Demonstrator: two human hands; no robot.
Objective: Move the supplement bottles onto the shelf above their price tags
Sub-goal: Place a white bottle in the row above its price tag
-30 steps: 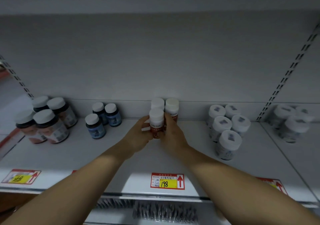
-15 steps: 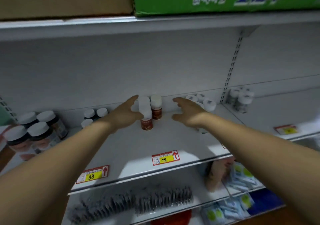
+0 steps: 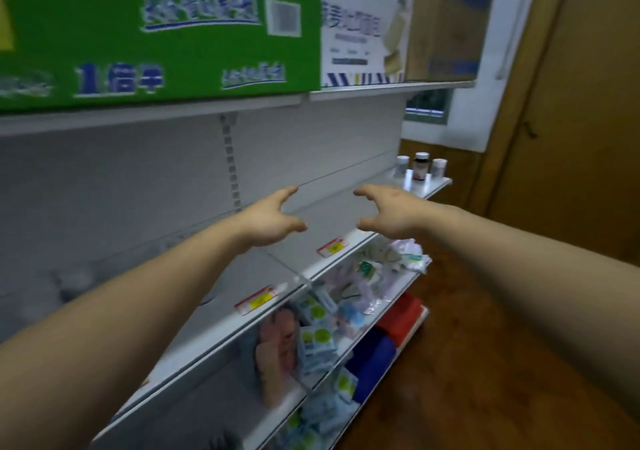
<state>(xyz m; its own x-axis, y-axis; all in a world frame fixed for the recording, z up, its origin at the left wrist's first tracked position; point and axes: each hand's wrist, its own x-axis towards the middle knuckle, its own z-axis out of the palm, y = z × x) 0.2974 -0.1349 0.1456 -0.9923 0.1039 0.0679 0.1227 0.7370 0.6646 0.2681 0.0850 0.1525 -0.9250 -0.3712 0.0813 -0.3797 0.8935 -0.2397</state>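
While the left hand and right hand hang mid-frame, fingers loose and holding nothing, three small white-capped bottles stand straight up on the white metal shelf, centre right.

3 supplement bottles, 2 yellow price tags, 2 hands and 1 green box.

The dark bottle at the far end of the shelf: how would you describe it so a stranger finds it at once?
Find the green carton overhead, then follow the white shelf below it to its far right end. Three small bottles stand there in a row; the dark bottle is the middle one. It alone is dark and taller; its neighbours are pale.
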